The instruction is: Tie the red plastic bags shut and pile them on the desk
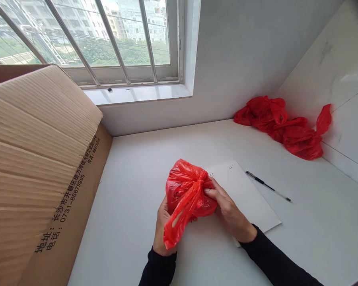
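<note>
A knotted red plastic bag point(185, 192), bulging with something inside that I cannot make out, is held between my two hands above the white table. My left hand point(162, 226) supports its left side and underside, with most of the fingers hidden behind the plastic. On the right side, my right hand point(228, 208) grips the bag close to the knot, the thumb lying on the plastic. The bag's handle loop hangs down toward me over the left hand. Below and behind the right hand lies a white paper pad point(253, 198) with small writing near its top edge.
To the left stands a large open cardboard box point(86, 190) with printed text. A black pen point(268, 185) lies right of the pad. Several crumpled red plastic bags point(286, 127) sit in the back right corner. Behind the white table point(131, 167) is a barred window point(131, 47).
</note>
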`<state>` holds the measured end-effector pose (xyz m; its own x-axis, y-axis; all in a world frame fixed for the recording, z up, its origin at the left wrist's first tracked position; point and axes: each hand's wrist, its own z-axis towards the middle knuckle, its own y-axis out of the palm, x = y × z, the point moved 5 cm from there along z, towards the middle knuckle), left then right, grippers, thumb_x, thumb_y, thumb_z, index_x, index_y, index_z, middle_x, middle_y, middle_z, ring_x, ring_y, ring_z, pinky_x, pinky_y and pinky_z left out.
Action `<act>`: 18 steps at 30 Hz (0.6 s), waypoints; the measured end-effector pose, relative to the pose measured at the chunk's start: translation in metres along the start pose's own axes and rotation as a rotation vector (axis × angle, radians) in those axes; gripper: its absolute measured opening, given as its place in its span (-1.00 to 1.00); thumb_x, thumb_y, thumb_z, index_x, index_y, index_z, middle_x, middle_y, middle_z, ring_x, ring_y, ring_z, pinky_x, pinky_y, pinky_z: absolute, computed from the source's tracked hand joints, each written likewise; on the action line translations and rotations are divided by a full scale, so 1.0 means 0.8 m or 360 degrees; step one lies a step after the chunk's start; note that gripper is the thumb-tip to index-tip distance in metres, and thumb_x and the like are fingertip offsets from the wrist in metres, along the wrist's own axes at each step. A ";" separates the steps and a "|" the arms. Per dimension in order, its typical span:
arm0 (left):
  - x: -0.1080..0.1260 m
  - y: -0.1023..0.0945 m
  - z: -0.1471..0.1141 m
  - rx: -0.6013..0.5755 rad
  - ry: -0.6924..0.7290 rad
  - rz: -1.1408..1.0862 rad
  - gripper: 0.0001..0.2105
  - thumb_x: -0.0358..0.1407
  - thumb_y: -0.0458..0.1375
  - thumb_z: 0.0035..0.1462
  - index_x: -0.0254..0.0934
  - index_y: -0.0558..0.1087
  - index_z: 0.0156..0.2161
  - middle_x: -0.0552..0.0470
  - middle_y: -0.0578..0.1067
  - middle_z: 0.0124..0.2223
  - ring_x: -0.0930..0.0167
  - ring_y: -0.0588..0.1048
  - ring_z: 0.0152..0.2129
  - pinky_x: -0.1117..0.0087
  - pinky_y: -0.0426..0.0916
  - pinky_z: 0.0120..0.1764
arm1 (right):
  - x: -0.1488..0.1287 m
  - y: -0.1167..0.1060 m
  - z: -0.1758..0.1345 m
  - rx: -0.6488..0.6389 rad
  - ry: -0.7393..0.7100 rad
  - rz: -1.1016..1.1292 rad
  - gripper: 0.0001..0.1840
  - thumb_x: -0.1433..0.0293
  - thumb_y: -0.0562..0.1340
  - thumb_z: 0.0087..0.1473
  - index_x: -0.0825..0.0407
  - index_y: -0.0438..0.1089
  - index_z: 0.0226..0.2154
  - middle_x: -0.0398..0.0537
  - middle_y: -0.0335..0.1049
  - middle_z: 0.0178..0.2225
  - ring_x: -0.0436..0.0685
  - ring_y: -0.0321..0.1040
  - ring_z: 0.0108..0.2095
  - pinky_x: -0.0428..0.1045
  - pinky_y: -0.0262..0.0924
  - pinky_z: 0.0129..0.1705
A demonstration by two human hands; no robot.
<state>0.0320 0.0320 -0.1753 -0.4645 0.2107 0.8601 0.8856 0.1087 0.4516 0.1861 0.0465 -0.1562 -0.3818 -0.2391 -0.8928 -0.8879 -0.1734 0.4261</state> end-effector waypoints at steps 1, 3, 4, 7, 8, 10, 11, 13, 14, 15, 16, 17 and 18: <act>-0.003 -0.001 0.001 -0.0018 -0.0030 0.0024 -0.57 -0.13 0.45 -0.07 -0.22 0.56 -0.08 -0.16 0.63 -0.12 0.13 0.61 -0.26 0.20 0.54 -0.24 | 0.001 -0.001 0.000 0.0024 0.0007 -0.0003 -0.61 0.30 0.13 0.34 -0.17 0.34 0.19 -0.11 0.39 0.15 0.23 0.26 0.19 0.11 0.17 0.21; -0.008 -0.005 0.002 0.0000 -0.0088 0.0040 -0.64 -0.15 0.44 -0.02 -0.25 0.57 -0.13 -0.14 0.64 -0.17 0.15 0.62 -0.28 0.22 0.54 -0.23 | 0.001 -0.001 0.000 0.0025 0.0015 -0.0010 -0.61 0.31 0.10 0.35 -0.17 0.36 0.18 -0.12 0.39 0.16 0.23 0.25 0.21 0.11 0.15 0.23; -0.008 -0.007 0.002 0.0009 -0.0061 0.0023 -0.66 -0.15 0.44 -0.01 -0.26 0.58 -0.16 -0.14 0.64 -0.19 0.16 0.62 -0.28 0.23 0.53 -0.23 | 0.000 0.001 0.000 -0.0005 0.0019 -0.0015 -0.60 0.30 0.09 0.36 -0.18 0.34 0.20 -0.13 0.36 0.19 0.23 0.23 0.23 0.11 0.13 0.26; -0.005 -0.007 0.002 0.0058 0.0078 -0.0081 -0.71 -0.15 0.41 0.04 -0.26 0.59 -0.17 -0.11 0.63 -0.15 0.18 0.60 -0.22 0.26 0.53 -0.21 | -0.004 0.011 -0.004 -0.0185 0.0032 -0.0042 -0.46 0.25 0.16 0.34 -0.22 0.16 0.33 -0.14 0.22 0.31 0.21 0.13 0.31 0.12 0.06 0.34; -0.004 -0.007 0.002 0.0068 0.0101 -0.0116 -0.72 -0.17 0.39 0.07 -0.25 0.59 -0.15 -0.09 0.62 -0.14 0.18 0.59 -0.18 0.27 0.52 -0.19 | -0.006 0.014 -0.005 -0.0243 0.0021 -0.0059 -0.38 0.24 0.21 0.32 -0.22 0.09 0.36 -0.12 0.17 0.33 0.22 0.10 0.33 0.13 0.05 0.35; -0.006 -0.006 0.002 0.0079 0.0088 -0.0159 -0.76 -0.19 0.36 0.12 -0.24 0.58 -0.13 -0.06 0.62 -0.16 0.20 0.56 -0.13 0.29 0.50 -0.16 | -0.009 0.018 -0.006 -0.0321 0.0000 -0.0077 -0.22 0.24 0.29 0.26 -0.21 -0.03 0.41 -0.06 0.12 0.36 0.23 0.08 0.34 0.15 0.07 0.34; -0.007 -0.006 0.003 0.0075 0.0080 -0.0173 -0.77 -0.19 0.35 0.13 -0.25 0.58 -0.15 -0.06 0.62 -0.17 0.20 0.55 -0.10 0.30 0.49 -0.14 | -0.010 0.018 -0.007 -0.0342 -0.0008 -0.0078 -0.16 0.25 0.32 0.23 -0.21 -0.06 0.42 -0.03 0.10 0.37 0.24 0.08 0.34 0.15 0.09 0.33; -0.009 -0.006 0.003 0.0071 0.0082 -0.0179 -0.78 -0.18 0.36 0.13 -0.25 0.57 -0.18 -0.06 0.61 -0.17 0.19 0.54 -0.07 0.30 0.47 -0.10 | -0.007 0.018 -0.007 -0.0372 -0.0014 -0.0058 -0.07 0.27 0.37 0.18 -0.22 -0.11 0.42 -0.01 0.08 0.38 0.24 0.11 0.33 0.16 0.14 0.30; -0.010 -0.007 0.004 0.0074 0.0077 -0.0182 -0.78 -0.18 0.36 0.13 -0.25 0.56 -0.16 -0.06 0.61 -0.15 0.19 0.53 -0.05 0.30 0.47 -0.08 | -0.005 0.017 -0.007 -0.0380 -0.0018 -0.0053 -0.03 0.29 0.40 0.16 -0.24 -0.13 0.43 -0.01 0.08 0.37 0.25 0.14 0.31 0.16 0.16 0.28; -0.011 -0.008 0.004 0.0077 0.0069 -0.0194 -0.76 -0.18 0.36 0.13 -0.24 0.56 -0.13 -0.06 0.61 -0.12 0.19 0.52 -0.04 0.29 0.46 -0.07 | -0.003 0.016 -0.007 -0.0379 -0.0029 -0.0061 0.01 0.30 0.42 0.13 -0.25 -0.14 0.43 -0.01 0.10 0.36 0.24 0.18 0.29 0.16 0.17 0.27; -0.012 -0.009 0.004 0.0079 0.0056 -0.0215 -0.73 -0.18 0.36 0.13 -0.22 0.55 -0.09 -0.07 0.61 -0.10 0.19 0.52 -0.03 0.28 0.46 -0.06 | -0.001 0.014 -0.006 -0.0363 -0.0045 -0.0077 0.03 0.32 0.43 0.12 -0.27 -0.15 0.42 -0.02 0.13 0.35 0.23 0.21 0.26 0.16 0.17 0.27; -0.013 -0.010 0.005 0.0080 0.0045 -0.0233 -0.70 -0.19 0.36 0.13 -0.21 0.54 -0.04 -0.07 0.60 -0.08 0.19 0.51 -0.02 0.27 0.45 -0.05 | 0.001 0.013 -0.006 -0.0335 -0.0061 -0.0103 0.02 0.34 0.42 0.12 -0.28 -0.14 0.42 -0.03 0.16 0.33 0.21 0.24 0.24 0.15 0.16 0.28; -0.014 -0.010 0.005 0.0084 0.0040 -0.0242 -0.68 -0.19 0.36 0.13 -0.21 0.54 -0.02 -0.08 0.60 -0.07 0.18 0.51 -0.01 0.26 0.45 -0.05 | 0.002 0.011 -0.005 -0.0292 -0.0078 -0.0137 -0.04 0.36 0.40 0.15 -0.28 -0.11 0.41 -0.04 0.19 0.31 0.19 0.26 0.22 0.14 0.16 0.28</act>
<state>0.0298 0.0324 -0.1895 -0.5923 0.1639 0.7888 0.8037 0.1884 0.5644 0.1784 0.0407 -0.1533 -0.3224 -0.1697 -0.9313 -0.8578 -0.3636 0.3632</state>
